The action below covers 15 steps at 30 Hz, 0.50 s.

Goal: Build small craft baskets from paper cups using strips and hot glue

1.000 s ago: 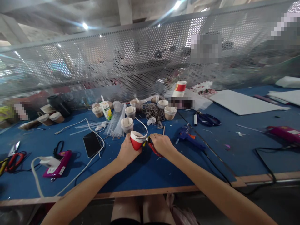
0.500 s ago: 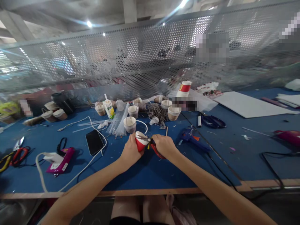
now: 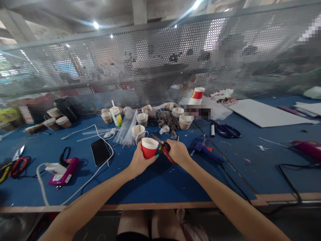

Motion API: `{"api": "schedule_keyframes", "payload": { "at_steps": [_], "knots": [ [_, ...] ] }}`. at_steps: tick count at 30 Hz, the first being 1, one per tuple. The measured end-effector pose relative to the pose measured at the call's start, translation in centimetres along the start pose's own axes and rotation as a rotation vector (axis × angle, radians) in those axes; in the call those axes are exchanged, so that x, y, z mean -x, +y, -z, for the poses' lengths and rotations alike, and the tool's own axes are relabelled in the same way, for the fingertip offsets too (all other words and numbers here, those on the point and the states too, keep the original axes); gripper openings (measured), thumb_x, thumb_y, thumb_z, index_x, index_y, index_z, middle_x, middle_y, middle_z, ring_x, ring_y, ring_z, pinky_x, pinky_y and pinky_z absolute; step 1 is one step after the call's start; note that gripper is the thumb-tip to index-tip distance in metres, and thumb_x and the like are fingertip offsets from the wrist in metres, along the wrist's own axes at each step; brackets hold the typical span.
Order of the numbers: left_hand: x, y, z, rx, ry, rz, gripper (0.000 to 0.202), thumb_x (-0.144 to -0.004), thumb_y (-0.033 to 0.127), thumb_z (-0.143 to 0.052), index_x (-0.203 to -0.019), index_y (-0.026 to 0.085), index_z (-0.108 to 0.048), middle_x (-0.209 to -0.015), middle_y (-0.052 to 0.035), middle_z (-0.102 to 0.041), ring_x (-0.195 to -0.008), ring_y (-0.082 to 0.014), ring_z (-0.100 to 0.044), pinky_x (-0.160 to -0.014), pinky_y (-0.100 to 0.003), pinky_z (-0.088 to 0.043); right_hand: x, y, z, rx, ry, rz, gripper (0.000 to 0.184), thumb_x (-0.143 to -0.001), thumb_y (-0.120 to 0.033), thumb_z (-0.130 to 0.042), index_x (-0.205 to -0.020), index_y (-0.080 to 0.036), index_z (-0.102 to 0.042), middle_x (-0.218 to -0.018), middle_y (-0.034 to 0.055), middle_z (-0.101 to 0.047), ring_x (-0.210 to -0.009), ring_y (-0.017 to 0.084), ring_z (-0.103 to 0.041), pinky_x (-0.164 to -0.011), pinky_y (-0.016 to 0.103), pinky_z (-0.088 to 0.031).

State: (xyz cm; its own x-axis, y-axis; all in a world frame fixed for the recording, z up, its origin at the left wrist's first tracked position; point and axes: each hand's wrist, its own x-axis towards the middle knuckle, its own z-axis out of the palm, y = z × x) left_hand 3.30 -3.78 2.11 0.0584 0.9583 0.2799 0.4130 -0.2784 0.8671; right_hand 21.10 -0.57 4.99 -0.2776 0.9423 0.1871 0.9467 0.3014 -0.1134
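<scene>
My left hand (image 3: pixel 138 161) is wrapped round a small red paper cup (image 3: pixel 149 148) with a white inside, held upright over the blue table (image 3: pixel 155 180). Just to its right, my right hand (image 3: pixel 177 151) grips red-handled scissors (image 3: pixel 164 147); their blades point up and left, behind the cup's rim. Both forearms reach in from the bottom of the view.
Behind the cup stand several brown-and-white paper cups (image 3: pixel 138 131), a tangle of twine (image 3: pixel 167 121) and clear sticks (image 3: pixel 126 130). A blue glue gun (image 3: pixel 203 146) lies to the right, a phone (image 3: pixel 99 151) and white cable to the left. A perforated metal screen (image 3: pixel 160 63) closes the table's far side.
The cup has been turned from tilted to upright in my left hand. The scissors have come off its rim and now sit behind it on the right.
</scene>
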Motion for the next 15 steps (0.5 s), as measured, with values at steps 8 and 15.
{"api": "schedule_keyframes", "payload": {
  "at_steps": [8,15],
  "knots": [
    [-0.4,-1.1,-0.6,0.343,-0.103,0.034,0.064,-0.063,0.036,-0.069,-0.115,0.014,-0.038,-0.104,-0.0088,-0.058,-0.088,-0.0167,-0.058,-0.078,-0.03,-0.05,-0.6,1.6,-0.5,-0.271,0.104,0.01,0.016,-0.079,-0.023,-0.044,-0.078,-0.015,-0.058,-0.068,0.0065,-0.066,-0.062,0.017,-0.061,-0.057,0.022,-0.038],
    [-0.7,-1.0,-0.2,0.198,-0.009,0.04,0.062,-0.061,0.034,-0.069,-0.113,0.015,-0.039,-0.102,-0.0072,-0.058,-0.088,-0.0172,-0.056,-0.081,-0.032,-0.047,-0.3,1.6,-0.5,-0.15,0.187,0.161,0.012,-0.071,-0.027,-0.049,-0.074,-0.017,-0.056,-0.071,0.0056,-0.064,-0.067,0.018,-0.058,-0.057,0.023,-0.035]
  ]
}}
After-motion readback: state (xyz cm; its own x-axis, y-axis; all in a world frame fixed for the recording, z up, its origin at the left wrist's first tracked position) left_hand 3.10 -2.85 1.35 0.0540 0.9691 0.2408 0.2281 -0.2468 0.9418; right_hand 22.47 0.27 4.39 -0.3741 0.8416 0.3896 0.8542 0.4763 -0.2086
